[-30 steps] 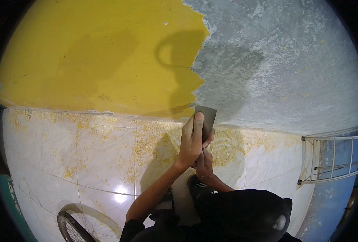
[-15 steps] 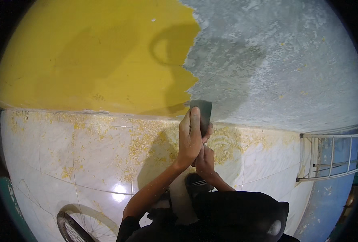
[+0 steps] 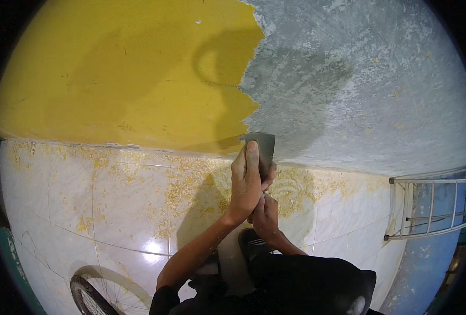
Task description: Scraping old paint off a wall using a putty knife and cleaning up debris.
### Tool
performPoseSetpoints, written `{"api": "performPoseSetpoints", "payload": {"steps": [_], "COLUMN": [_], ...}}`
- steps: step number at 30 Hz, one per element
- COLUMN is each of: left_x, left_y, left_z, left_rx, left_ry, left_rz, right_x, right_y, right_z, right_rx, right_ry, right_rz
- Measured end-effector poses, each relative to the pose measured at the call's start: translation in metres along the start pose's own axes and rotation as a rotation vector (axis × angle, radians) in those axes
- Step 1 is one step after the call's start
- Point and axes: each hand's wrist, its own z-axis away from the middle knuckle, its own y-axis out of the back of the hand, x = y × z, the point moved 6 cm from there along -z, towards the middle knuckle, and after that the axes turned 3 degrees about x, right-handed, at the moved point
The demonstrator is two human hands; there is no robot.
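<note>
A flat grey scraper (image 3: pixel 266 148) with a wide blade is held in both hands, its end at the low part of the wall. Along the blade lies the thumb of my left hand (image 3: pixel 245 186), whose fingers wrap round behind it. Below that, my right hand (image 3: pixel 266 214) is closed round the scraper's lower end; the handle itself is mostly hidden. The blade is beside the jagged border between yellow paint (image 3: pixel 138 79) on the left and bare grey wall (image 3: pixel 369 89) on the right.
Yellow paint flakes (image 3: pixel 191 189) litter the pale tiled floor (image 3: pixel 133 220) along the wall's foot. At lower left is a bicycle wheel (image 3: pixel 88 296). A metal ladder (image 3: pixel 430 207) stands at the right by a blue surface (image 3: pixel 422 262). My shoe (image 3: pixel 251 244) is below my hands.
The view has shifted very slightly. Both hands keep their grip on the scraper, and its blade shows a little more broadly, still by the same low part of the wall.
</note>
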Motion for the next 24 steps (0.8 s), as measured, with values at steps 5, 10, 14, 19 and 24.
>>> {"api": "performPoseSetpoints", "payload": {"steps": [5, 10, 14, 19, 24], "left_x": [0.002, 0.035, 0.0, -0.001, -0.003], "left_y": [-0.007, -0.012, -0.008, 0.0, -0.002], "left_z": [0.0, -0.001, 0.002, -0.001, -0.003], "left_rx": [0.004, 0.04, -0.016, 0.01, -0.004], "left_ry": [0.033, -0.057, -0.035, -0.021, -0.006], "left_rz": [0.125, 0.149, 0.049, 0.014, 0.051], "right_x": [0.0, -0.046, 0.01, -0.002, 0.004], "right_y": [0.01, 0.004, 0.013, 0.006, 0.008], "right_z": [-0.005, -0.015, -0.004, -0.004, -0.003], "right_rx": [0.042, 0.018, 0.019, 0.009, 0.009], "right_ry": [0.062, 0.26, 0.025, 0.016, 0.02], "right_rz": [0.085, 0.165, 0.055, 0.129, 0.082]}}
